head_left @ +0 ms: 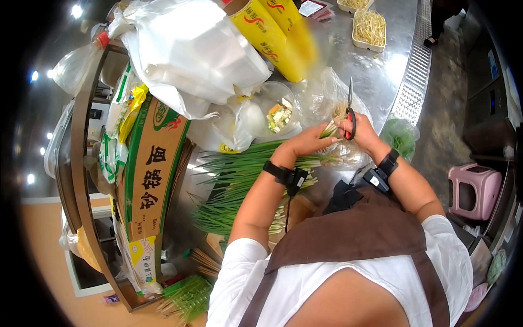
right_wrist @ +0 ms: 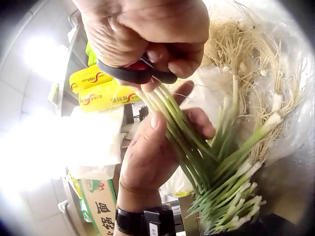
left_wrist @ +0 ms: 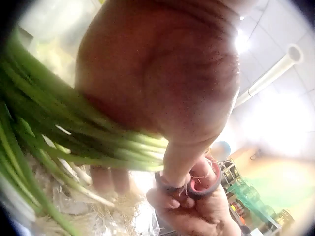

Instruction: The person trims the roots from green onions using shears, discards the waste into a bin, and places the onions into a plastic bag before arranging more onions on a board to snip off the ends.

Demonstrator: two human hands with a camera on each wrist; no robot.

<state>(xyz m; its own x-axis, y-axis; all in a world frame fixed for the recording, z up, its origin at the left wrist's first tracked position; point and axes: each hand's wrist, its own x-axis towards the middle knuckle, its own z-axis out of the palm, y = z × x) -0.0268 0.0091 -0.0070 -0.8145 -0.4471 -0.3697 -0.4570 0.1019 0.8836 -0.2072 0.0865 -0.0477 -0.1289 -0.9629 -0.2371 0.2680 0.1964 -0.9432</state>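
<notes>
My left hand (head_left: pixel 309 139) grips a small bunch of green onions (right_wrist: pixel 173 115), their white ends pointing toward my right hand. The right hand (head_left: pixel 364 132) holds red-and-black scissors (head_left: pixel 353 125), fingers through the handle loops and blades pointing away from my body. In the right wrist view, the scissor handles overlap the white ends of the held bunch. A large pile of green onions (head_left: pixel 234 180) lies to the left on the metal table. Stringy roots (right_wrist: pixel 234 46) rest on a clear plastic bag (right_wrist: pixel 295 123) beneath the hands.
A clear container of diced food (head_left: pixel 280 117) and a big white plastic bag (head_left: pixel 190 54) sit beyond the pile. Yellow rolls (head_left: pixel 267 35) stand behind. At left is a noodle carton (head_left: pixel 152 174); at right, a bag of green herbs (head_left: pixel 400 137). Bean sprouts (head_left: pixel 369 28) fill a far tray.
</notes>
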